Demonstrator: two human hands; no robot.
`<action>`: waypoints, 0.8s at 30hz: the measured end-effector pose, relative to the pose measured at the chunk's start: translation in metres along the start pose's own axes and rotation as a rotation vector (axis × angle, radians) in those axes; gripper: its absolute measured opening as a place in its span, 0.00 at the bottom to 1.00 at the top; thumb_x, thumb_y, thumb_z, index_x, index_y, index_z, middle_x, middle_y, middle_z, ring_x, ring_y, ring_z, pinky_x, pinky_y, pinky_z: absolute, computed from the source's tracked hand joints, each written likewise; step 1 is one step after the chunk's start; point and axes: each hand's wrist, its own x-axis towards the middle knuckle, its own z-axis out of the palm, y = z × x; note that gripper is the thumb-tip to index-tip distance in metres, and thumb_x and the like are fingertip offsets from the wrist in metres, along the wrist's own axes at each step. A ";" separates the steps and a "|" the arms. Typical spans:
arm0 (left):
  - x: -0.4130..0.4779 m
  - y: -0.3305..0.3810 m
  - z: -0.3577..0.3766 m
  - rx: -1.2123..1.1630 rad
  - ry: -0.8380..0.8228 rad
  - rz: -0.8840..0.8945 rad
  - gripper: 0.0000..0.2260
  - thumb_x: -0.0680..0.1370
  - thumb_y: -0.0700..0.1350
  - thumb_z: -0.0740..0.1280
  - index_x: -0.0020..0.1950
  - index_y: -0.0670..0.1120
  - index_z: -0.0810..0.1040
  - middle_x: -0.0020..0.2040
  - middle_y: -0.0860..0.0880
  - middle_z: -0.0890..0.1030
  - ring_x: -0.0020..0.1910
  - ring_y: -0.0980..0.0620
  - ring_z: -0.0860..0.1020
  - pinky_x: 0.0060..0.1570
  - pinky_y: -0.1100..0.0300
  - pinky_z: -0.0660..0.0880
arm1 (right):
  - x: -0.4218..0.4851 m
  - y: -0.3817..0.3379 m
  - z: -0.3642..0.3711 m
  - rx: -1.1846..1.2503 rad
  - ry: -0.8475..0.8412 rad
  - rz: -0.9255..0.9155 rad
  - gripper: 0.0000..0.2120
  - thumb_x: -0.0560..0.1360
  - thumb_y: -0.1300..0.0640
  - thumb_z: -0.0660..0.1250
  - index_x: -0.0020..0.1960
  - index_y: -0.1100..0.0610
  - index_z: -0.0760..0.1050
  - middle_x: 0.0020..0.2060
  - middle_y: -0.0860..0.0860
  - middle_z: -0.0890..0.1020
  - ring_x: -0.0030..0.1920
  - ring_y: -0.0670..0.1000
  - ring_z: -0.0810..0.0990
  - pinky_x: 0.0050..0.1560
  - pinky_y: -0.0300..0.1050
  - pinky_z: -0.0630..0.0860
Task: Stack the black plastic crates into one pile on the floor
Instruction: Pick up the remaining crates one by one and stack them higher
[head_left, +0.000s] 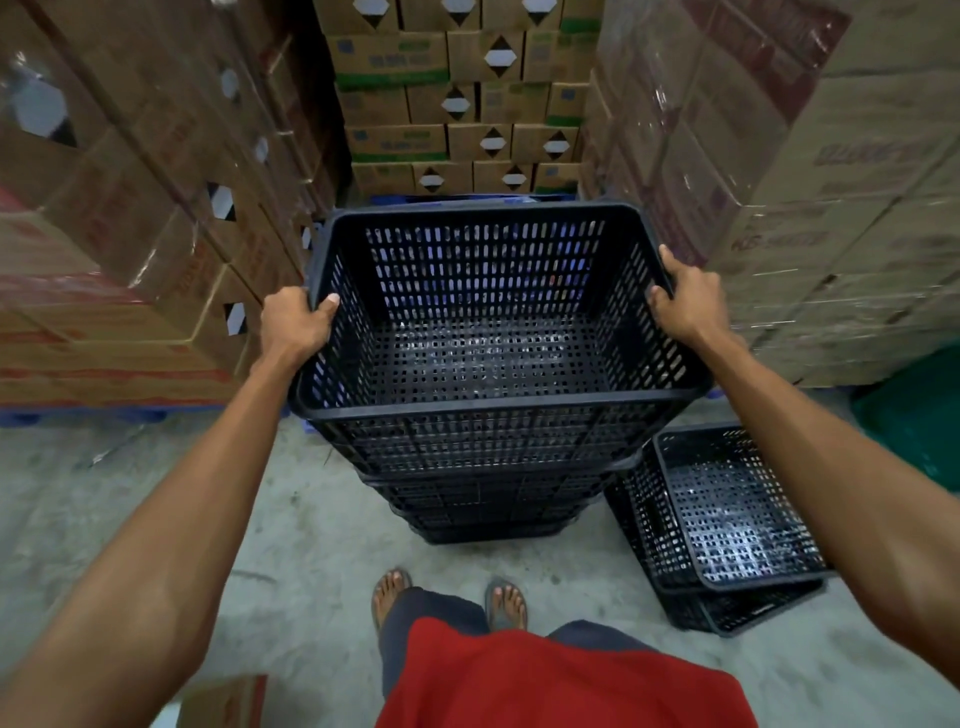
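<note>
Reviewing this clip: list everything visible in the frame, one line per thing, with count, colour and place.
top crate: one, black, held at both side rims above the pile
pile of crates: several nested, exact count unclear, black, on the floor ahead of the feet
side crates: two, black, nested on the floor to the right
cardboard boxes: many, brown, stacked left, right and behind
pallet: one, blue, under the rear boxes
green object: one, far right, unidentifiable
floor: grey concrete
left hand: gripping the left rim
right hand: gripping the right rim
feet: two, in sandals, bottom centre
</note>
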 end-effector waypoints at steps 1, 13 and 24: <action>-0.001 0.000 0.001 -0.004 0.002 -0.006 0.22 0.79 0.55 0.64 0.47 0.35 0.80 0.43 0.34 0.82 0.44 0.35 0.81 0.43 0.45 0.76 | 0.000 0.000 0.000 -0.012 -0.002 0.002 0.29 0.78 0.52 0.62 0.78 0.48 0.60 0.56 0.67 0.81 0.59 0.68 0.78 0.59 0.59 0.76; -0.003 -0.002 0.014 -0.010 -0.008 -0.052 0.20 0.79 0.54 0.64 0.45 0.36 0.80 0.39 0.37 0.80 0.42 0.36 0.80 0.38 0.51 0.70 | 0.003 0.007 -0.011 -0.041 -0.030 -0.022 0.28 0.78 0.49 0.63 0.77 0.42 0.60 0.54 0.69 0.81 0.56 0.68 0.79 0.59 0.59 0.77; -0.028 0.004 0.011 0.098 -0.160 0.032 0.38 0.79 0.55 0.64 0.80 0.46 0.46 0.79 0.40 0.59 0.74 0.38 0.66 0.64 0.42 0.72 | -0.016 0.010 -0.008 -0.219 -0.214 -0.183 0.43 0.78 0.44 0.62 0.80 0.52 0.37 0.78 0.60 0.57 0.71 0.64 0.68 0.62 0.59 0.73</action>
